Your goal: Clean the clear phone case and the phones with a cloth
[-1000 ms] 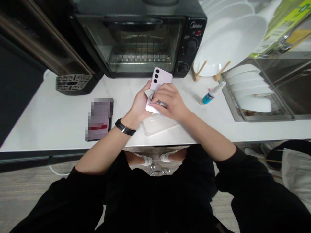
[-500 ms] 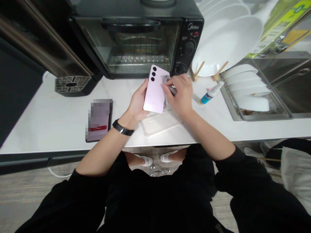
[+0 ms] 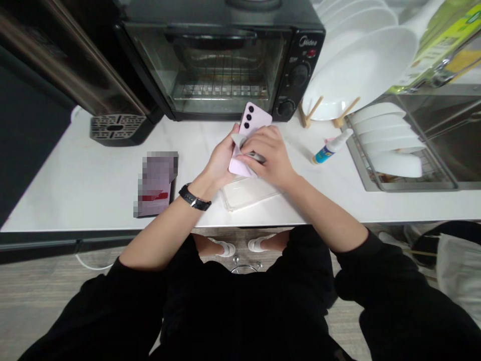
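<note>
A pale pink phone (image 3: 258, 114) is held back side up above the counter, its three camera lenses at the top. My left hand (image 3: 222, 159) grips it along its left edge. Over the phone's back, my right hand (image 3: 271, 153) is closed on a thin grey cloth (image 3: 237, 140) that lies against the surface. A clear phone case (image 3: 248, 194) rests on the counter just below both hands. To the left lies a second phone (image 3: 158, 183), screen up and partly pixelated. A small spray bottle (image 3: 330, 147) with a blue label is at the right.
Behind the hands is a black toaster oven (image 3: 225, 65). A dark machine with a drip tray (image 3: 116, 128) is at the left. White plates (image 3: 361, 70) stand in a wooden rack, and dishes (image 3: 391, 140) fill a wire basket by the sink at the right.
My right hand has moved left and slightly down with the cloth, from the phone's right edge to across its back. The view has shifted slightly.
</note>
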Action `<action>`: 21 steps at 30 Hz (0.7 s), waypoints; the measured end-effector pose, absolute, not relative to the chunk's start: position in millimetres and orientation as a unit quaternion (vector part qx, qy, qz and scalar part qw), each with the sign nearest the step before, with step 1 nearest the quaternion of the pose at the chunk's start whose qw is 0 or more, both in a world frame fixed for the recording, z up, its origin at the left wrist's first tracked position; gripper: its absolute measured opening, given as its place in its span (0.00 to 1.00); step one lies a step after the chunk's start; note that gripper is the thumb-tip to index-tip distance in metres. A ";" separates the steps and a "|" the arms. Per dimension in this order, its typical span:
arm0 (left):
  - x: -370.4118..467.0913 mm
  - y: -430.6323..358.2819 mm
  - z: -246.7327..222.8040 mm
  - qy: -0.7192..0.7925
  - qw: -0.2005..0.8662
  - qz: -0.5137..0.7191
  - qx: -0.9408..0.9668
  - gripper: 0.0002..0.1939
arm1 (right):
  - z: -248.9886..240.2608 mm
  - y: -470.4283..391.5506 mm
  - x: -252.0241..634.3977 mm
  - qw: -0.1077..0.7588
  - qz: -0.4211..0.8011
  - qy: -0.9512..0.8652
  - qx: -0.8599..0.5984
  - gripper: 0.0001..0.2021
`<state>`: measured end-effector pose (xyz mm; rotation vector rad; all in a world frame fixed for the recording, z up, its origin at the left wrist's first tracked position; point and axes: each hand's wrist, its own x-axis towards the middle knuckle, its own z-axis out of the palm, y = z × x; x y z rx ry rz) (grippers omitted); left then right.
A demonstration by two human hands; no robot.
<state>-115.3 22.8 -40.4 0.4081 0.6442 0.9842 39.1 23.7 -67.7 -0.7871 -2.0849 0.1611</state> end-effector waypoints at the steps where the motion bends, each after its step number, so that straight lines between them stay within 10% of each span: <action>1: -115.5 23.6 -38.9 0.296 0.802 0.483 0.190 0.23 | -67.9 23.3 38.1 0.425 0.071 -0.849 -0.304 0.24; 21: -120.4 14.3 -39.9 0.281 0.861 0.313 0.285 0.23 | -64.5 31.2 48.8 0.614 0.058 -0.641 -0.457 0.25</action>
